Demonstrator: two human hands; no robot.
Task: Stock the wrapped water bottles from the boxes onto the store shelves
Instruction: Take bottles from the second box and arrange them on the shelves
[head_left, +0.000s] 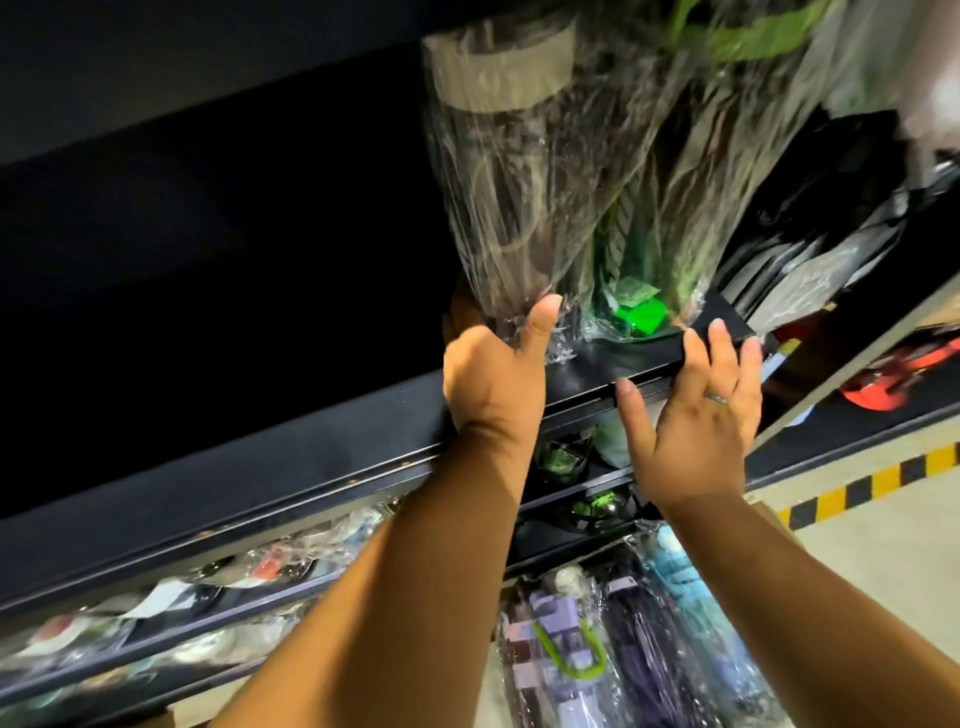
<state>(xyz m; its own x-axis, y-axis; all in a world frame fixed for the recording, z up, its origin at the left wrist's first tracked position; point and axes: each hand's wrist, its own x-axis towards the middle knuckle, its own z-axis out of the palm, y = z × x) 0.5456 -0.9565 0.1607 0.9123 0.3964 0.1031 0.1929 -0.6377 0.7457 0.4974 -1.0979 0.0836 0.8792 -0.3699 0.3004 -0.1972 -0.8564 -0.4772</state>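
Top shelf (597, 364), seen from below: dark, with its front lip running down toward the left. A green-trimmed bottle (631, 312) in clear film stands on it. Just to its right are flat dark packets (810, 249), crowded close. Lower shelves (208, 608) carry small film-wrapped goods, too blurred to name. Low in frame, more wrapped bottles lie side by side: purple (550, 660), dark, pale blue (691, 587). A yellow-black floor stripe (883, 478) shows at far right.

Task item: a wrapped bottle (519, 171) with a beige band near its top. Its base is at the shelf's front edge, just left of the green-trimmed one, and their film touches.

Left hand (493, 374): arm raised, fingers curled round the base of the wrapped bottle, thumb upright against its front.

Right hand (696, 410): raised beside it, fingers straight and spread, tips on the shelf's front lip below the green-trimmed bottle, holding nothing. A ring (718, 399) is on one finger
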